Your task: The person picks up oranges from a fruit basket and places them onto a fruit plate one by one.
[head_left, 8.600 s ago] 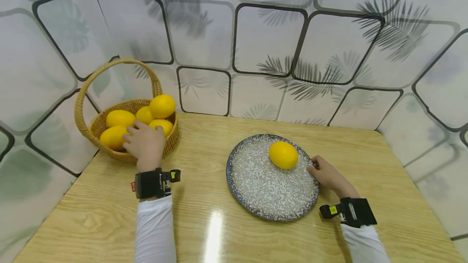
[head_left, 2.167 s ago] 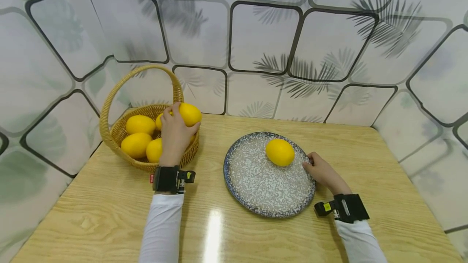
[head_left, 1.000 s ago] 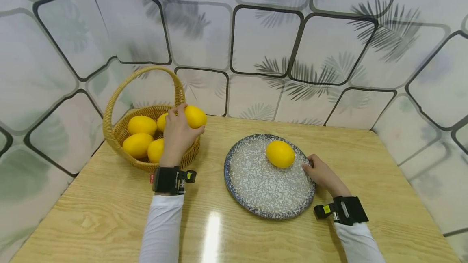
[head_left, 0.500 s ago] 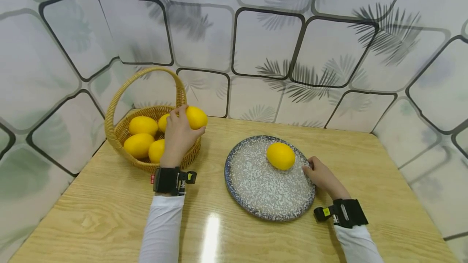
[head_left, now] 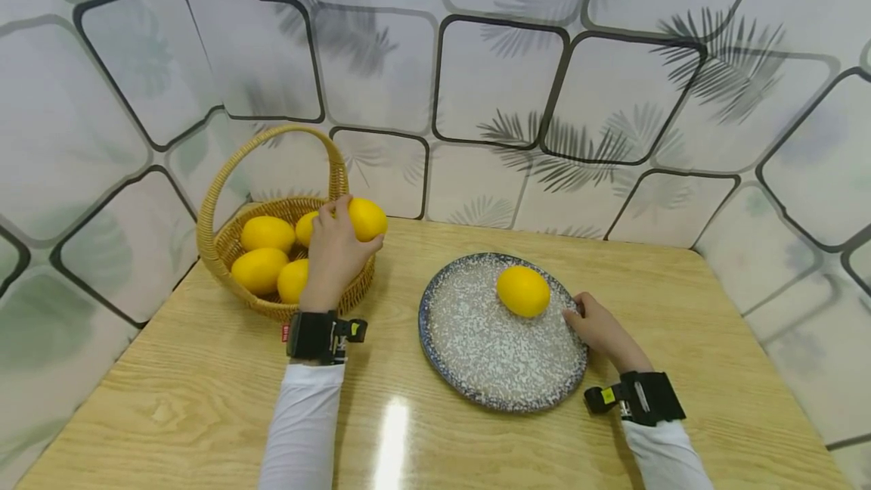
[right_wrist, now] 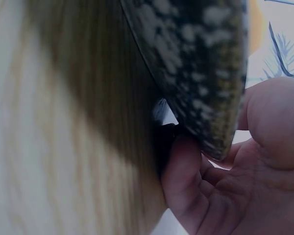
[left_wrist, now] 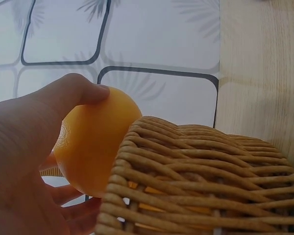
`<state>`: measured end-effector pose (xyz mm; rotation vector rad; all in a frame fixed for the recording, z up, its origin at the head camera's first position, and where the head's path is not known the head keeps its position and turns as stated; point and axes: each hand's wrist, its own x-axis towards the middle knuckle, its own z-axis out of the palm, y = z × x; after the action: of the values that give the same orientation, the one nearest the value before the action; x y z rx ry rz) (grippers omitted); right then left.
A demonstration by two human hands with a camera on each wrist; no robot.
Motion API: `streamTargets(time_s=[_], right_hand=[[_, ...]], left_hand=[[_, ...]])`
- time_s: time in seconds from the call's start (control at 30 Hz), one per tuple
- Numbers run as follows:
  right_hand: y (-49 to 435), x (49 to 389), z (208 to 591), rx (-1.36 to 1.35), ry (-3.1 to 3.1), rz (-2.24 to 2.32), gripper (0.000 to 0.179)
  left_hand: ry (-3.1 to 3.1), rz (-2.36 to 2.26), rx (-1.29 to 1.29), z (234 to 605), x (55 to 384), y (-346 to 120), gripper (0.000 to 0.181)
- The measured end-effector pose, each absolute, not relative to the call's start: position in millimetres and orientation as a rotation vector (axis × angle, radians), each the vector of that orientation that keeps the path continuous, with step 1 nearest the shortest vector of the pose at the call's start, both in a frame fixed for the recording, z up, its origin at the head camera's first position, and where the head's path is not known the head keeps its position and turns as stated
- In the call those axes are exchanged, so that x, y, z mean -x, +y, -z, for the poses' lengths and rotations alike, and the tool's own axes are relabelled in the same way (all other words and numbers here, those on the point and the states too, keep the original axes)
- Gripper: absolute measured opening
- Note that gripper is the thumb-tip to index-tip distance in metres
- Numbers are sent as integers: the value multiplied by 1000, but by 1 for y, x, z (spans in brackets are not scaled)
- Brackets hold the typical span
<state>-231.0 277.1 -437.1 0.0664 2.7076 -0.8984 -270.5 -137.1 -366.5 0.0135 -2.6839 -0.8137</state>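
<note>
My left hand (head_left: 333, 255) grips a yellow lemon (head_left: 368, 219) at the right rim of a wicker basket (head_left: 357, 290). In the left wrist view, the thumb lies over the top of the lemon (left_wrist: 100, 147) and the fingers curl beneath, close against the woven wall (left_wrist: 201, 171). Several more lemons (head_left: 260, 271) lie inside the basket, partly hidden by the hand. On the speckled grey plate (head_left: 490, 354) sits one lemon (head_left: 523, 291). My right hand (head_left: 605, 333) pinches the plate's right edge; the right wrist view has fingers under the rim (right_wrist: 206, 98) and the thumb above.
The basket's tall arched handle (head_left: 268, 134) rises on the left. Everything stands on a light wooden table (head_left: 204, 399), with patterned walls (head_left: 503, 82) behind and at both sides. Bare wood shows between basket and plate.
Since the earliest frame, my left hand has moved right and taken hold of the lemon at the basket's right side; the basket has shifted right. Over the last second almost nothing has moved.
</note>
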Motion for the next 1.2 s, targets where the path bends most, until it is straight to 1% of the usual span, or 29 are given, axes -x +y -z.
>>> streamTargets(time_s=[0.77,1.2], right_hand=[[278,232,441,-83,2723,865,43],[277,233,440,-102,2724,873,43]], left_hand=[[-2675,801,-4,373,272,-138,84],[-2658,779,17,370,269,-137,84]])
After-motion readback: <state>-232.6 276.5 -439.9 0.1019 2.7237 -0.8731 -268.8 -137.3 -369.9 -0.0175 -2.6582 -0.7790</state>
